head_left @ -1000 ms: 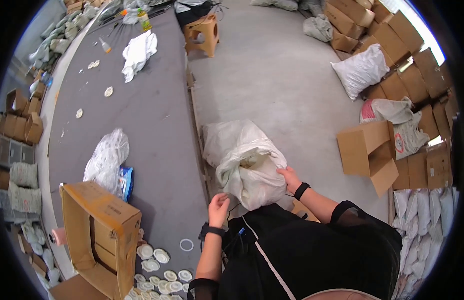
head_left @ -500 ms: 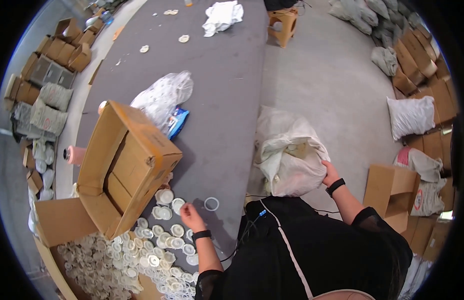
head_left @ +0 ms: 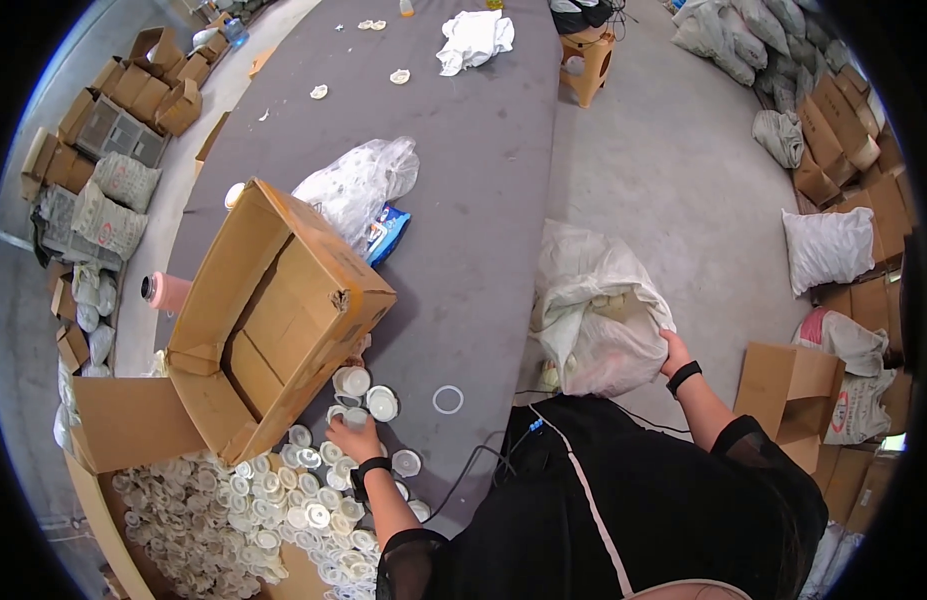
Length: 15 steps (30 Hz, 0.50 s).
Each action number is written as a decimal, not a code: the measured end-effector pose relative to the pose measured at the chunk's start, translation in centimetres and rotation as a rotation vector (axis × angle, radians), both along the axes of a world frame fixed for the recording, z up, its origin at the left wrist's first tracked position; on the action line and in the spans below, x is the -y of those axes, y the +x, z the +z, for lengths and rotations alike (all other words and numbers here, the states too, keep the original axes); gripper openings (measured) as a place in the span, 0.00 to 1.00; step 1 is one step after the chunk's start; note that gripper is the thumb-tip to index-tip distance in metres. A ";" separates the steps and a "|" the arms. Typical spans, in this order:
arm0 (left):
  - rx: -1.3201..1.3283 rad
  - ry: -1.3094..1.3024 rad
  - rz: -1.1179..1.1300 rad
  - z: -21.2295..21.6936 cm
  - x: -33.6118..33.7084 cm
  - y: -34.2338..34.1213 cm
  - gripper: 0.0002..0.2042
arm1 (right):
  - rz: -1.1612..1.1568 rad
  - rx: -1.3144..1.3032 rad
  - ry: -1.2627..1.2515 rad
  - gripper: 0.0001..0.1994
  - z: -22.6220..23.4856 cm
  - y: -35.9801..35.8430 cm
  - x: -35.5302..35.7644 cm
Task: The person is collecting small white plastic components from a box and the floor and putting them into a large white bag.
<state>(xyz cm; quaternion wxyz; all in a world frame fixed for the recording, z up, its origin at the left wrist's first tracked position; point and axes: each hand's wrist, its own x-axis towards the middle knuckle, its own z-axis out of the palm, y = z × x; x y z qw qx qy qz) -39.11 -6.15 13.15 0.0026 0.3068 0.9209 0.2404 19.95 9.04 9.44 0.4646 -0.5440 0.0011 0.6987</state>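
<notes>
My left hand is over the gray table among round whitish plastic lid-like pieces. Its fingers are curled onto one translucent round piece, and the fingertips are partly hidden. Another round piece lies just beyond it, to the right. A single thin white ring sits apart on the table. My right hand grips the rim of a white woven sack beside the table. The sack's mouth gapes, and pale pieces show inside.
An open cardboard box lies tipped on the table above a large heap of pieces. Behind it are a clear plastic bag, a blue packet and a pink bottle. Cartons and sacks line the right side.
My left hand has moved left and down onto the round pieces from beside them. My right hand still holds the sack's rim. The whole view has shifted slightly.
</notes>
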 end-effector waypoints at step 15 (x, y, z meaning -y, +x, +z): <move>0.828 0.828 0.228 -2.9 4.6 -5.1 0.05 | 0.010 0.065 -0.045 0.21 -1.0 0.4 0.2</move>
